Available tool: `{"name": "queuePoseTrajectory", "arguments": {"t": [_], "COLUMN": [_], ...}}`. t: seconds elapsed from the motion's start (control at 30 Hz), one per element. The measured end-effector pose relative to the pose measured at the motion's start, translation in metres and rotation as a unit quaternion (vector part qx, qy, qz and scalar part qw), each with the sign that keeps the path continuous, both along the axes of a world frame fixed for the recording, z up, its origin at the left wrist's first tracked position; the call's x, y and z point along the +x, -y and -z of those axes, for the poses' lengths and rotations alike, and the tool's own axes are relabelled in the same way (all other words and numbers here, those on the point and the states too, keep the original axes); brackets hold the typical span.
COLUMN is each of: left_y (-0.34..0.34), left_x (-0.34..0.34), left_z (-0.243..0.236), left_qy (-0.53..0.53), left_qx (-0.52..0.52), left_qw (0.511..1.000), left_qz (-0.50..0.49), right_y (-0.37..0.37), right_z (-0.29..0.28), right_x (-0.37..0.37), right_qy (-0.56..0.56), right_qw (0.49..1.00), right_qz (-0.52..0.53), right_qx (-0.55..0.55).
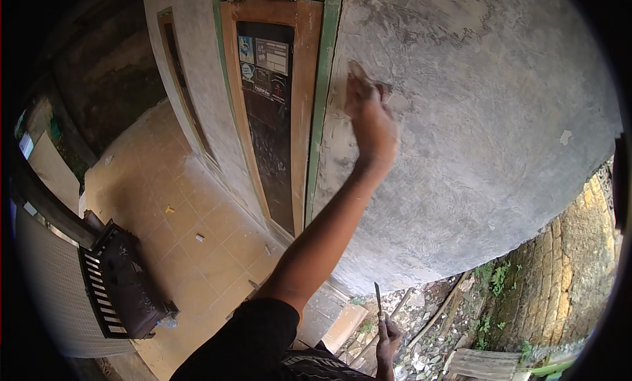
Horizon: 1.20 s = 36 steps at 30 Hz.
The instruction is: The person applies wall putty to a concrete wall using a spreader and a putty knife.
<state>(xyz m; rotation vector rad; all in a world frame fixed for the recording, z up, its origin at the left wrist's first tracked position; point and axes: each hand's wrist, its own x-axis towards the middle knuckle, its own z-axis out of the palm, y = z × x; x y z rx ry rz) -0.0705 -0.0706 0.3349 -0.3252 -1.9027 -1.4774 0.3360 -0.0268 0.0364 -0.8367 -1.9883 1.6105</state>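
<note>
Up against the grey plastered wall [474,117], the left hand [370,114] is raised at the end of an outstretched arm, with its fingers curled around a small pale pad [357,75], seemingly a piece of sanding paper or a sponge, though blur keeps me from telling which. That pad is pressed flat to the plaster just to the right of the green-painted frame [320,111] of a narrow window [270,117], whose dark pane carries a few stickers near its top. The hand looks smeared by motion, so the exact placing of the fingers cannot be told.

Far lower, near the bottom edge of the view, the right hand [388,335] is closed around the handle of a thin-bladed scraper [378,300]. Its blade points straight up and stands clear of the wall, touching nothing. The two hands are well apart, one high on the plaster and the other down by the person's waist.

Left of the arm lies a tiled porch floor [178,203] with a dark slatted bench [115,282] on it. Below the wall on the right are rubble, a few loose wooden sticks [441,308], some weeds, and a low stone edging [579,262].
</note>
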Motion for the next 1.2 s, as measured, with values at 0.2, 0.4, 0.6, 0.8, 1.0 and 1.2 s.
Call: {"name": "queuePoseTrajectory", "arguments": {"t": [0.2,0.4,0.6,0.8,1.0,1.2], "left_y": [-0.066,0.039,-0.018,-0.056,0.036,-0.068], "left_x": [0.138,0.083,-0.001,0.146,0.037,0.065], "left_z": [0.021,-0.003,-0.015,0.011,-0.007,-0.008], "left_qy": [-0.100,0.056,-0.074,-0.161,-0.062,-0.142], "left_qx": [-0.076,0.084,-0.027,-0.095,0.038,-0.199], "left_qw": [0.970,0.990,0.995,0.968,0.994,0.968], "left_qz": [0.208,0.095,-0.066,0.166,-0.081,-0.061], "right_y": [-0.006,0.004,0.002,0.002,-0.008,-0.004], "right_z": [0.014,-0.004,-0.002,0.006,0.010,0.011], "right_x": [0.002,-0.013,-0.006,-0.011,-0.005,-0.009], "right_qy": [0.016,-0.029,-0.016,-0.022,-0.025,-0.039], "right_qw": [0.993,0.993,0.988,0.985,0.988,0.976], "right_qz": [-0.015,0.010,-0.001,-0.012,0.011,0.016], "right_qx": [-0.120,-0.115,-0.151,-0.172,-0.150,-0.212]}}
